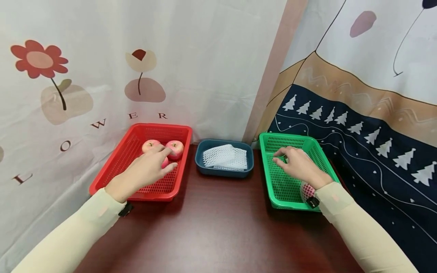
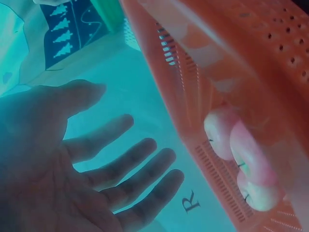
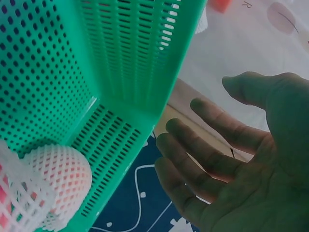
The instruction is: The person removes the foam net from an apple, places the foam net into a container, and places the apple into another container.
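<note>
Above the red basket [image 1: 186, 167] my left hand [image 1: 145, 168] hovers, fingers loosely spread and holding nothing. Three pink apples [image 1: 175, 150] show in that basket, one partly hidden behind the hand; the left wrist view also has apples [image 2: 219, 130] there. Over the green basket [image 1: 268, 182] is my right hand [image 1: 300, 163], its fingers relaxed and apart, gripping nothing. Inside the green basket, an apple in a white foam net [image 1: 307, 191] lies near the right wrist. In the right wrist view, a netted apple [image 3: 67, 179] sits beside another netted fruit [image 3: 19, 198].
Between the baskets stands a small blue tray [image 1: 223, 173] with white foam nets [image 1: 225, 156] lying flat in it. The brown table [image 1: 218, 227] extends in front. Printed curtains [image 1: 211, 68] hang right behind the baskets and along the right side.
</note>
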A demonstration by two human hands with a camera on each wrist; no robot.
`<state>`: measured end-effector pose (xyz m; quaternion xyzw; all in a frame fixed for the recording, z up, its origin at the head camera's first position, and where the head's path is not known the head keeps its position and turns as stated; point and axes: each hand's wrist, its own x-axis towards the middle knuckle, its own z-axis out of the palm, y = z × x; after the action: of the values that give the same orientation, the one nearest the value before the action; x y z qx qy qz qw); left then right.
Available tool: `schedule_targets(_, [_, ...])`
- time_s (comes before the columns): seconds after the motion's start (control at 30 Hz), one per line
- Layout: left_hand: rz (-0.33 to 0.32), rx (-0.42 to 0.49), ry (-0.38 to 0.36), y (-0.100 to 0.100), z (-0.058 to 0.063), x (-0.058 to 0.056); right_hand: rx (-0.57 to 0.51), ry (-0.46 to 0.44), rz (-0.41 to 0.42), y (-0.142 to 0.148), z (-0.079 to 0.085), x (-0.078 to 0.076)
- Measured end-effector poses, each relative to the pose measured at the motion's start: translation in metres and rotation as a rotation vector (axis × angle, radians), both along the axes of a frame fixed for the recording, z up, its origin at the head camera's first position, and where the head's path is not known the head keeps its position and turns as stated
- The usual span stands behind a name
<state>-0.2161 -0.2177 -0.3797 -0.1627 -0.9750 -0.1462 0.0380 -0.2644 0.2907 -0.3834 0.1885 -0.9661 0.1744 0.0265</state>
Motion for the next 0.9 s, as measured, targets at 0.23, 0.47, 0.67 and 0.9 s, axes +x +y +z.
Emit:
schedule_targets(0.23, [-0.018, 0.029, 0.056, 0.012, -0.004, 0.008, -0.025, -0.031, -0.014, 0.005, 0.003, -0.006])
schedule_targets(0.47, [-0.051, 0.039, 0.101, 0.024, -0.009, 0.012, -0.015, -0.045, -0.019, 0.013, -0.002, -0.013])
schedule_targets(0.67, [-0.079, 0.075, 0.130, 0.039, -0.018, 0.013, 0.008, -0.062, -0.029, 0.021, -0.002, -0.020])
schedule_targets(0.9, [-0.130, 0.114, 0.190, 0.058, -0.023, 0.015, 0.036, -0.071, -0.057, 0.030, -0.003, -0.027])
